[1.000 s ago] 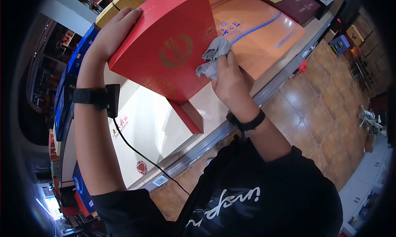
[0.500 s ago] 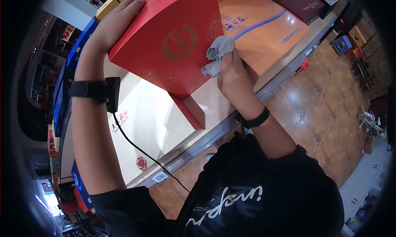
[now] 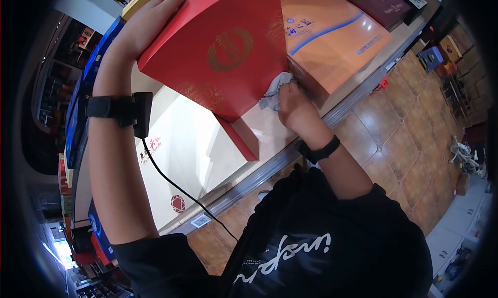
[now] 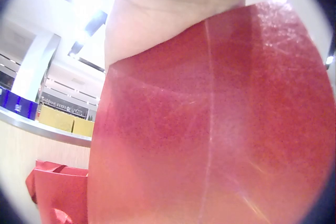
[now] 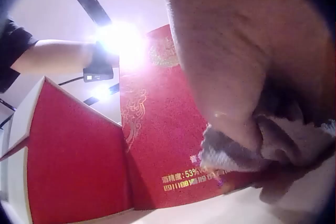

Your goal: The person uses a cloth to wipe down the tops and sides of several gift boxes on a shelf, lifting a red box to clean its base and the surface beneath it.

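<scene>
A tall red gift box (image 3: 228, 49) with gold lettering and a gold round emblem stands upright on the display counter (image 3: 270, 132). My left hand (image 3: 151, 23) rests on its top edge, fingers laid along the top. The left wrist view shows the heel of that hand against the red surface. In my right hand (image 3: 298, 103) is a bunched grey cloth (image 3: 277, 93), gripped at the lower right part of the box's front. From the right wrist view, the cloth (image 5: 231, 150) lies against the printed text near the box's bottom edge.
Left of the red box lies a white box (image 3: 192, 158) with a red side. An orange box (image 3: 332, 44) and a dark maroon box (image 3: 378, 7) stand behind it to the right. A black cable (image 3: 176, 184) hangs from my left wrist camera. Tiled floor (image 3: 384, 137) lies beyond the counter edge.
My right hand has moved the cloth down the box's front, from its right edge to near the bottom. My left hand stays on top of the box.
</scene>
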{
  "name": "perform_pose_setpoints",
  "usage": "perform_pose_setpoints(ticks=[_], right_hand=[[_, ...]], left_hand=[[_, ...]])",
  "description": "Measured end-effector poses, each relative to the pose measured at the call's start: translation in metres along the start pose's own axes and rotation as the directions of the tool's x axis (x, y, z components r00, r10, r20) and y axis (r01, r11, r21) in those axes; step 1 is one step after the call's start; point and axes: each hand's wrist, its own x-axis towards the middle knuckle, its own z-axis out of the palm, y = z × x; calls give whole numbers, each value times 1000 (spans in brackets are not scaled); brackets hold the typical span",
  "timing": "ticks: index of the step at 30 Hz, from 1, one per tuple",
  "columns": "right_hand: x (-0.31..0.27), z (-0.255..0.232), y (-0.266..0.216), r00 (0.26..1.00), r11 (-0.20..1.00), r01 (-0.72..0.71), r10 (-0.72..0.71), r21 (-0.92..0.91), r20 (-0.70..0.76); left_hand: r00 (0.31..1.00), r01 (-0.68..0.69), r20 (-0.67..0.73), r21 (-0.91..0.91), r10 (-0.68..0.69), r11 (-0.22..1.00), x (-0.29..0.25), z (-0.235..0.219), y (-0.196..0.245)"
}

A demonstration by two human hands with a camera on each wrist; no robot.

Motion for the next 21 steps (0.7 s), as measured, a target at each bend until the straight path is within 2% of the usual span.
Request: perform_pose_setpoints(ticks=[1,2,4,5,7,8,11,12,14,17,20,21], right_hand=[[-2,6,4,1000,998,31,-31,-50,-4],[-1,3,3,998,998,61,-62,17,33],[1,-8,0,987,982,111,-127,152,101],[2,-13,-5,974,983,108,-134,148,183],[11,-17,-24,929,985,106,-148,139,339],[17,-17,-39,870,998,27,-51,56,491],[5,-2,-68,894,887,-143,-75,439,441],[9,-2,-75,825,772,-337,-34,540,564],[22,-9,-88,630,436,-685,-50,584,775],[30,-9,-95,652,316,-702,-75,638,754],[40,-25,-100,807,162,-494,-281,854,519],[48,-40,-108,819,150,-497,-246,855,519]], left_hand=[[1000,24,-2,-12,-24,1000,0,-1,2],[999,47,-4,-24,-47,999,1,-2,7],[968,245,28,-313,-249,917,3,-2,21],[938,333,65,-444,-341,832,4,-2,25],[957,276,25,-386,-289,880,4,1,15],[965,247,6,-354,-262,902,3,2,11],[925,353,61,-502,-374,790,4,3,19],[926,348,56,-508,-373,788,4,3,21],[928,337,42,-517,-370,787,5,3,22],[907,398,110,-539,-407,742,5,1,22],[980,198,45,-343,-195,918,5,3,-4],[988,152,23,-305,-153,940,5,4,-9]])
